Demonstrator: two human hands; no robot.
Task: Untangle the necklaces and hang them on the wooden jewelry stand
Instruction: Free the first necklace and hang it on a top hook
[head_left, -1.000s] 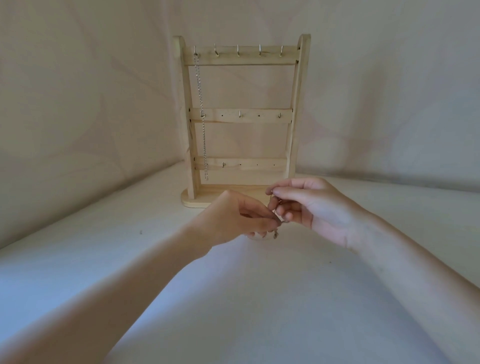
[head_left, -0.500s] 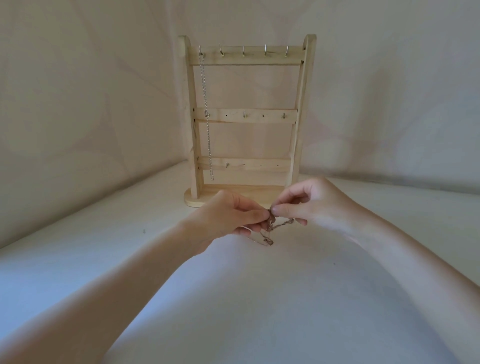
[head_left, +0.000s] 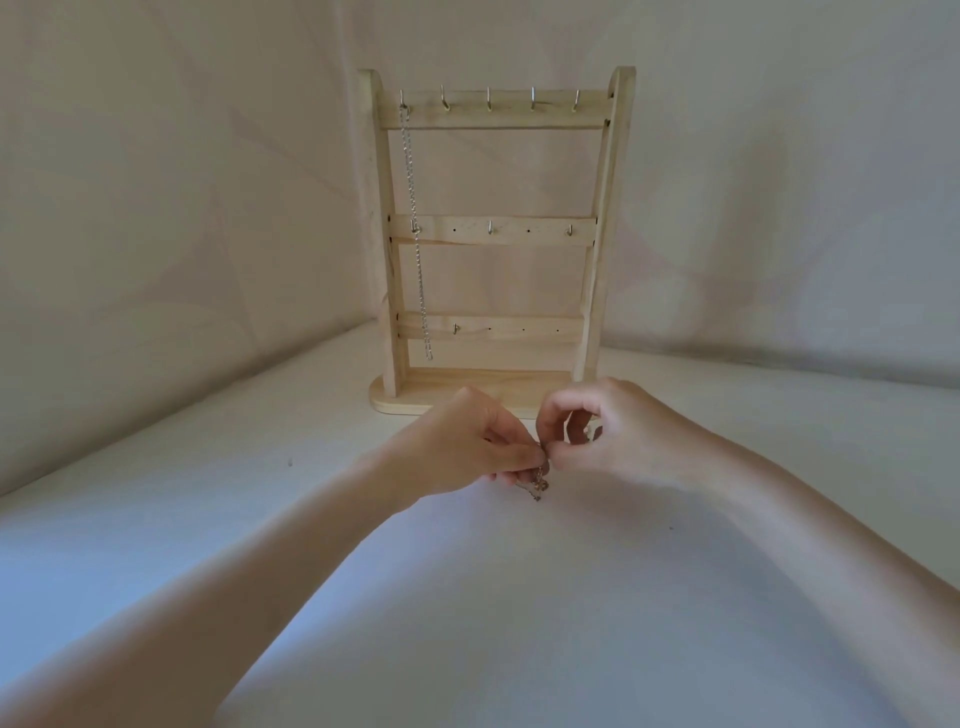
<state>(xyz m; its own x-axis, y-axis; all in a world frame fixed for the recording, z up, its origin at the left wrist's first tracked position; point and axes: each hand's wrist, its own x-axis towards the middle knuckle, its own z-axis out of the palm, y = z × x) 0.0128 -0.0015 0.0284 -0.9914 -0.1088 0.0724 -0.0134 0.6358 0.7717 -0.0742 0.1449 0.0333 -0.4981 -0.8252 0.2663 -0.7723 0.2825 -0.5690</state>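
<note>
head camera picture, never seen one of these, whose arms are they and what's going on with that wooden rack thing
The camera sits on a person's head, looking forward and down, so the two bare arms are the wearer's own. The left hand and right hand meet above a pale surface, each pinching a small tangled chain whose end dangles below the fingers. Behind stands a wooden jewelry stand with three bars of small hooks. One silver chain already hangs from the top bar's leftmost hook.

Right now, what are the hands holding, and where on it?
Both the left hand and right hand pinch a small tangled chain at its top; the rest dangles below.
</note>
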